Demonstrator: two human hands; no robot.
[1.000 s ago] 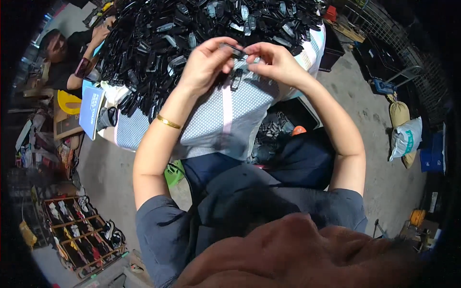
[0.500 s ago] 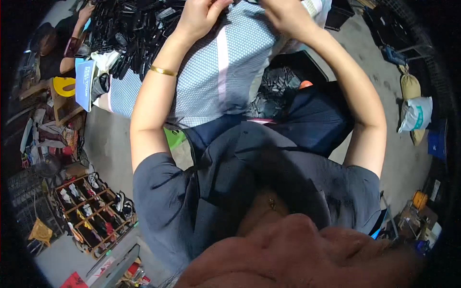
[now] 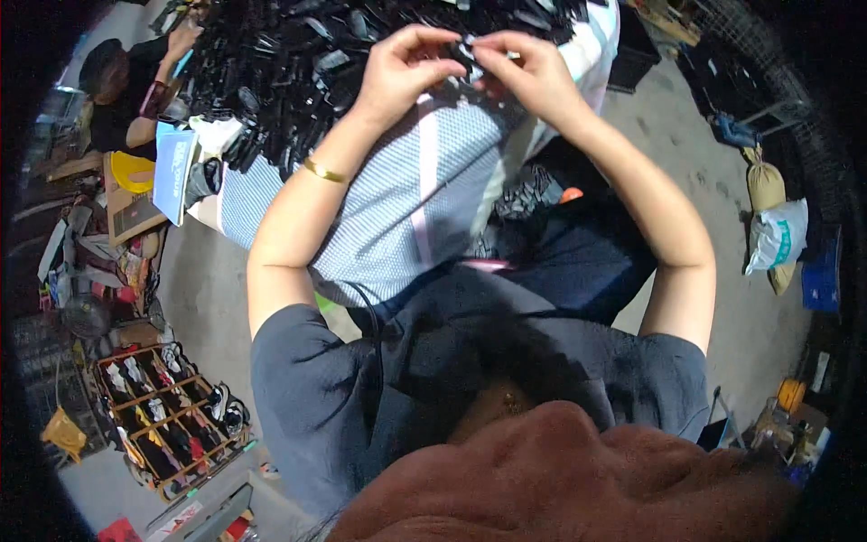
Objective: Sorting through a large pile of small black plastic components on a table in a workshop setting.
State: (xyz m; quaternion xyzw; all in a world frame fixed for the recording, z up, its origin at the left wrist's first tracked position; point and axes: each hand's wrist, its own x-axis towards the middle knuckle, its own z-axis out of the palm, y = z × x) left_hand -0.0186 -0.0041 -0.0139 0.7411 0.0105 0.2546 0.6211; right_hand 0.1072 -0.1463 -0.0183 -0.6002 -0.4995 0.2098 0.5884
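Observation:
Over the near edge of a big heap of black plastic parts [image 3: 289, 81], my two hands meet. My left hand [image 3: 404, 77] pinches one side of a small dark plastic part [image 3: 467, 60], thumb and forefinger closed toward it. From the other side my right hand [image 3: 531, 77] has its fingertips on the same part. Fingers cover much of it, so its exact kind cannot be made out. Below the hands, a grey-white checked cloth [image 3: 375, 203] with a pale stripe drapes toward my lap.
At my right knee, more dark parts [image 3: 528, 194] lie low beside an orange round thing [image 3: 572, 194]. A blue box [image 3: 173, 172] stands at the heap's left edge. Beyond it a person [image 3: 135, 99] reaches toward the heap. Sacks [image 3: 778, 235] lie on the floor at right; a wooden compartment rack [image 3: 172, 415] stands lower left.
The view has tilted, so more of the heap shows. My hands, apart before at the top edge, have come together at the small dark part.

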